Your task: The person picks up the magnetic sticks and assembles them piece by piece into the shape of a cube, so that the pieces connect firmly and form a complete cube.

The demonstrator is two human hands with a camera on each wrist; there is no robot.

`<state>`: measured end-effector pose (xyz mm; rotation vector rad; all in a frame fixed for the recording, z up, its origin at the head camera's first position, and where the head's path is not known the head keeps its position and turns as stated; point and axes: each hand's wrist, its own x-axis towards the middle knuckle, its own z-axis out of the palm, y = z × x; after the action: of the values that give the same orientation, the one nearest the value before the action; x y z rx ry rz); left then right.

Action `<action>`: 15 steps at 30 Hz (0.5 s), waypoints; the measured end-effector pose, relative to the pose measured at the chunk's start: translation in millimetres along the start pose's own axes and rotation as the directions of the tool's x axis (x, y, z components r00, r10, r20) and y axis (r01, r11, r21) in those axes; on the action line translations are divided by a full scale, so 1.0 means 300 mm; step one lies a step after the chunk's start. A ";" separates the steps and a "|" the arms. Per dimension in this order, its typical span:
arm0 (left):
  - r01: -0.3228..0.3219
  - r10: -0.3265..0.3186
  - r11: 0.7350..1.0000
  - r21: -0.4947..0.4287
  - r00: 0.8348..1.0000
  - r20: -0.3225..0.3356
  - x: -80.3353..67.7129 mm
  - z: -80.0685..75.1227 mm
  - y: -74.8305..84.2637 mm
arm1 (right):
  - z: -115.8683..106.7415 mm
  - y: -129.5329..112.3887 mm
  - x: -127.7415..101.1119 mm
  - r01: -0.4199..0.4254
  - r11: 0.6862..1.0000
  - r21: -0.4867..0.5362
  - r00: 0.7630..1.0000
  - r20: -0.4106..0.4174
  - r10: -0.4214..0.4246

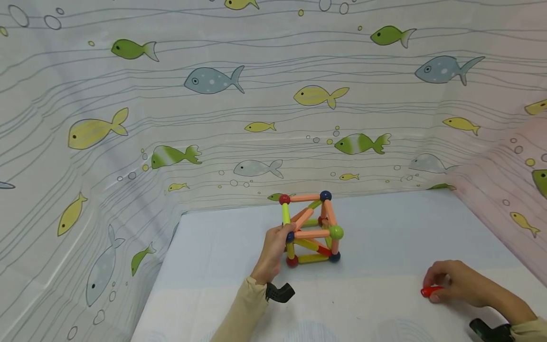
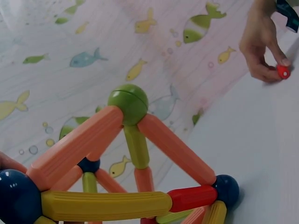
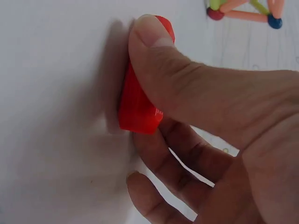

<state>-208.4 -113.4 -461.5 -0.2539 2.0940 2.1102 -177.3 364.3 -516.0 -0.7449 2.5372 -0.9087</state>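
Note:
My left hand (image 1: 270, 254) grips the near left edge of a cube-like frame (image 1: 312, 234) of magnetic rods and balls, its fingers beside a blue ball. Orange, yellow and lime rods make up most of the frame. In the left wrist view a green ball (image 2: 128, 103) tops the structure, and a short red rod (image 2: 192, 198) lies in line with a yellow rod (image 2: 107, 205), ending at a blue ball (image 2: 227, 187). Off to the right, my right hand (image 1: 466, 285) pinches a loose short red rod (image 3: 138, 105) between thumb and fingers, close over the table.
The white and pale blue table (image 1: 213, 266) extends around both hands. A fish-print curtain (image 1: 256, 142) rises behind its far edge and along the left, with a pinkish stretch on the right. Each wrist carries a black camera mount (image 1: 279, 292).

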 end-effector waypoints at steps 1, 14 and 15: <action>-0.001 0.001 1.000 0.002 1.000 0.004 -0.001 0.000 0.000 | 0.003 0.000 0.006 0.015 1.000 -0.003 1.000 -0.001 -0.015; -0.019 0.019 1.000 -0.018 0.999 0.038 -0.004 0.000 -0.003 | -0.049 -0.144 0.223 0.097 0.932 -0.349 0.908 -0.352 -0.226; -0.020 0.021 1.000 -0.024 0.999 0.043 -0.004 0.000 -0.002 | -0.062 -0.158 0.244 0.109 0.924 -0.368 0.894 -0.369 -0.253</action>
<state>-207.2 -113.3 -461.9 -0.1882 2.0578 2.1334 -227.8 299.6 -481.0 -1.0002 3.0936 -0.7544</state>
